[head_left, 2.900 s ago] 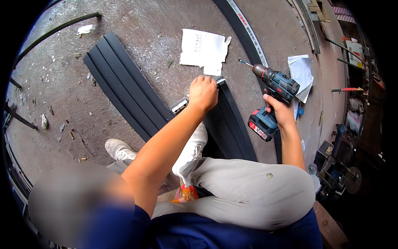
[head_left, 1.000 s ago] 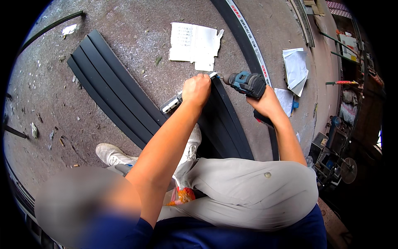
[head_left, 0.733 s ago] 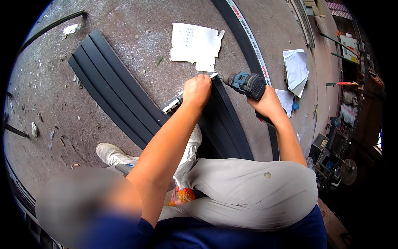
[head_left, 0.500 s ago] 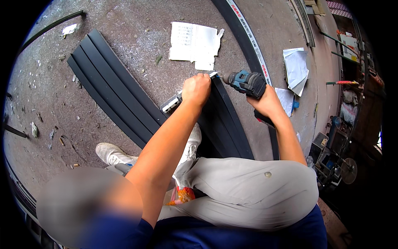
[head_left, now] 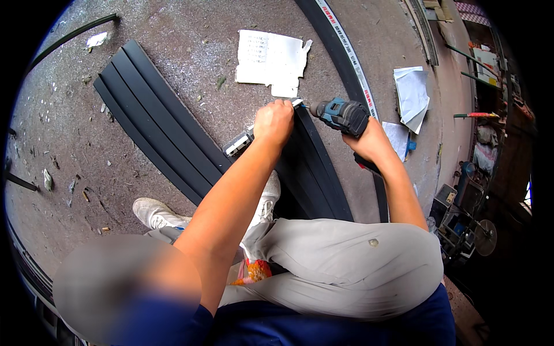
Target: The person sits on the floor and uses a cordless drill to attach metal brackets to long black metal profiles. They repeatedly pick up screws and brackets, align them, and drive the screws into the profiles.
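Observation:
My right hand (head_left: 370,141) is wrapped round the handle of a blue and black cordless drill (head_left: 346,115). The drill lies on its side in the air, its chuck turned left. Its bit meets, or comes very near, a small pale piece at the end of a dark ribbed metal profile (head_left: 314,167); contact is too small to make out. My left hand (head_left: 274,124) is closed over that same end of the profile, fingertips hidden beneath. Beside my left wrist, a grey metal fitting with white parts (head_left: 238,144) is partly covered by my forearm.
Another dark ribbed profile (head_left: 153,109) lies across the floor on the left. A torn white sheet (head_left: 268,60) is beyond my hands. A long dark strip with a printed label (head_left: 346,52) curves along the right, near papers (head_left: 411,98). Machinery (head_left: 461,213) stands far right.

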A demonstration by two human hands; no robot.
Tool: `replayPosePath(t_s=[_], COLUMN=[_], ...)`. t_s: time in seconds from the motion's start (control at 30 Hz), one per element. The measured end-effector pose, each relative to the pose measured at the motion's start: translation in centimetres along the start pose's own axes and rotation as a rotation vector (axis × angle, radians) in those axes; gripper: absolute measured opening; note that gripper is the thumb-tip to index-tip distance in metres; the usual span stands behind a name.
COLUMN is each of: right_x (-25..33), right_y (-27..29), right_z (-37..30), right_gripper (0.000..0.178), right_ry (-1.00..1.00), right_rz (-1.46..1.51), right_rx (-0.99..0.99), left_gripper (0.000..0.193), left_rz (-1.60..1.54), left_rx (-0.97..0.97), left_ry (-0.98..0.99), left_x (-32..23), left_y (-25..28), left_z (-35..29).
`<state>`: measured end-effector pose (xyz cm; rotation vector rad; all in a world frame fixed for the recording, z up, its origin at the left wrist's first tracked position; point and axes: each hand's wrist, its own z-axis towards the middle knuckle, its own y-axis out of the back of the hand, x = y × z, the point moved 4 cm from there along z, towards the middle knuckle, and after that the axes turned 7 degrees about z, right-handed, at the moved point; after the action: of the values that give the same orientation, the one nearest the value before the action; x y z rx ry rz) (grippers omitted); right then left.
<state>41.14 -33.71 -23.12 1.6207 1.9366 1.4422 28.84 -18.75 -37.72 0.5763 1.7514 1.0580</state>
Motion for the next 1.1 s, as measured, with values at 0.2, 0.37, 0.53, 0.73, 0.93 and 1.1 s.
replayPosePath(t_s=[0.2,0.37,0.53,0.73,0.93,1.1], right_x=[-0.4,-1.0,-1.2,-1.0,-0.1,0.1], right_y=[-0.4,-0.5,-0.5,-0.4,0.1,0.0], right_z=[0.2,0.5,0.7,1.2,0.9,1.3], right_gripper=[0.028,0.029,0.029,0.029,0.028,0.029], right_ry=[0.007,0.018,0.028,0.053,-0.017,-0.046], right_rz=[-0.024,-0.017,-0.003,-0.052,-0.112,-0.159], right_rx=[-0.007,-0.011,-0.008,0.021,0.006,0.027], left_gripper=[0.016,0.017,0.017,0.016,0.016,0.018], left_rz=[-0.035,-0.047,-0.019,0.006,0.002,0.002], left_rx=[-0.003,-0.016,-0.01,-0.005,-0.005,-0.022], left_ry=[0.009,0.009,0.006,0.014,0.009,0.009], left_x=[0.0,0.1,-0.1,0.0,0.0,-0.2], left_y=[-0.1,-0.2,-0.4,-0.3,-0.4,0.2], left_z=[0.0,0.0,0.2,0.2,0.3,0.0])
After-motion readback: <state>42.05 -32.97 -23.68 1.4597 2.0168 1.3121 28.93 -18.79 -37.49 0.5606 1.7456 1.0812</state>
